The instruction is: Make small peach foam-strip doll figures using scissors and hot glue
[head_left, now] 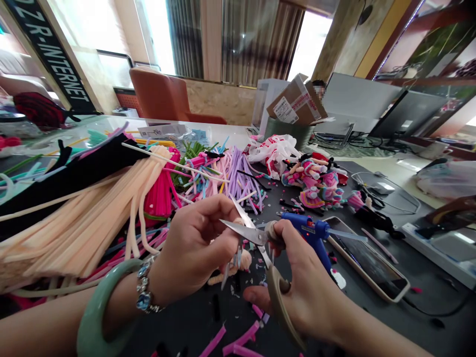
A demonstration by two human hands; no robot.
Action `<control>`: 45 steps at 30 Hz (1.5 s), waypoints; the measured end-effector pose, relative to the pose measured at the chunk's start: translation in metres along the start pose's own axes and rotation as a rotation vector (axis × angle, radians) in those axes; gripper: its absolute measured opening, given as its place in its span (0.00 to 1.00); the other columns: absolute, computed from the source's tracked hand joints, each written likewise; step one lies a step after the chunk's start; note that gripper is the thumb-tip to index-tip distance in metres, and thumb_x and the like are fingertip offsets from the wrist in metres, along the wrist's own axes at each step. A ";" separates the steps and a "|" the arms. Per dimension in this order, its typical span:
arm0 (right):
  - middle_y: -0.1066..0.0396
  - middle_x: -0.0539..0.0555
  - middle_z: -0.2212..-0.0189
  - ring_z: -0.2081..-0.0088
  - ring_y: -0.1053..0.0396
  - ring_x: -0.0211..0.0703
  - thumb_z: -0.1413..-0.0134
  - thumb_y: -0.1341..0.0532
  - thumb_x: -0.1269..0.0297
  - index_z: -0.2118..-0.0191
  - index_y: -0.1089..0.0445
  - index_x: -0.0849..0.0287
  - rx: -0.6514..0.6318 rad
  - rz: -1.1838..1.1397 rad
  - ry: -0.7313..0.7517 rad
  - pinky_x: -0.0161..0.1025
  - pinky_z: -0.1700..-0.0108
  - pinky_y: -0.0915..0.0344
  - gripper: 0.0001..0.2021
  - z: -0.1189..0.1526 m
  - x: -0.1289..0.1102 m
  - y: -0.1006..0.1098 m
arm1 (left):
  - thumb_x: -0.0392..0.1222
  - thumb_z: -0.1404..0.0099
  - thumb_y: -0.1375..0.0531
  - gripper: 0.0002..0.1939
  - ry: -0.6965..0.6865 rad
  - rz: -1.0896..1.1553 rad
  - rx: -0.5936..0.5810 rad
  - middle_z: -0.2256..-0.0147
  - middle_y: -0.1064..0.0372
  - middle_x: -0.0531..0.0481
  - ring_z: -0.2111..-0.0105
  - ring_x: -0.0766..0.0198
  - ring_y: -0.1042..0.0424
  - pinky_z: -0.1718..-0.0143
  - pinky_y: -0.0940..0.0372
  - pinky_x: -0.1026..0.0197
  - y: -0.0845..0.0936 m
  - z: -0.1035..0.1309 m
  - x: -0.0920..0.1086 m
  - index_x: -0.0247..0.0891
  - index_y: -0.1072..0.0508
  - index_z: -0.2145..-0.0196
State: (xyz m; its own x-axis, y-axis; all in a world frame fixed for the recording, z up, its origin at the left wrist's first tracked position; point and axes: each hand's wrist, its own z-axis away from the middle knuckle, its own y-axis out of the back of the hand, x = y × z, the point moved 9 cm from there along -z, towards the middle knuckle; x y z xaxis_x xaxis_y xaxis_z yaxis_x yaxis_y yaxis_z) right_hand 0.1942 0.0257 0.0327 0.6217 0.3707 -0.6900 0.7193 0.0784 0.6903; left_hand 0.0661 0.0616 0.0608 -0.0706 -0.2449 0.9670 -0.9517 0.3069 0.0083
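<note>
My left hand (203, 243), with a green bangle and a beaded bracelet at the wrist, pinches a small peach fuzzy piece mostly hidden by its fingers. In my right hand (303, 277) is a pair of scissors (255, 235) with tan handles. Their blades are parted and point left, close to the fingertips of my left hand. Below the fingers lies a peach fuzzy piece (241, 260) on the dark table, beside another metal tool, partly hidden. A blue glue gun (310, 230) rests just beyond my right hand.
Peach fuzzy stems (92, 213) heap at the left, with pink and purple stems (240, 173) behind. Colourful fuzzy figures (320, 181) lie back right. A phone (372, 263) is on the right, cables beyond it. Pink scraps (241, 339) lie in front.
</note>
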 end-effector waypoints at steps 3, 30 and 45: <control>0.40 0.49 0.67 0.69 0.43 0.39 0.58 0.33 0.49 0.62 0.45 0.54 0.023 0.028 -0.047 0.36 0.67 0.42 0.25 0.002 0.004 0.002 | 0.33 0.47 0.42 0.04 0.025 -0.021 0.020 0.84 0.38 0.57 0.88 0.73 0.40 0.90 0.42 0.73 0.002 -0.002 -0.002 0.37 0.35 0.77; 0.50 0.43 0.81 0.78 0.53 0.32 0.60 0.31 0.60 0.77 0.45 0.57 0.100 0.003 0.008 0.30 0.78 0.51 0.19 -0.003 0.005 0.016 | 0.37 0.41 0.41 0.04 0.053 -0.065 -0.159 0.82 0.35 0.55 0.87 0.73 0.37 0.88 0.37 0.73 0.003 -0.009 -0.002 0.35 0.32 0.73; 0.40 0.47 0.71 0.72 0.43 0.37 0.55 0.36 0.50 0.63 0.42 0.57 0.124 0.046 0.025 0.35 0.70 0.43 0.20 -0.006 0.008 0.014 | 0.37 0.37 0.41 0.05 0.053 0.125 -0.183 0.81 0.35 0.58 0.84 0.73 0.33 0.84 0.36 0.73 0.000 -0.009 -0.004 0.38 0.34 0.70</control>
State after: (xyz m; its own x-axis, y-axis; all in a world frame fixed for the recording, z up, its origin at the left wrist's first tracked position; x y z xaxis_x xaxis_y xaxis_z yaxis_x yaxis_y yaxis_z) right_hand 0.2076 0.0352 0.0383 0.6479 0.3946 -0.6515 0.7241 -0.0535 0.6877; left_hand 0.0694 0.0704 0.0588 -0.1640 -0.1475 0.9754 -0.8663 0.4946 -0.0709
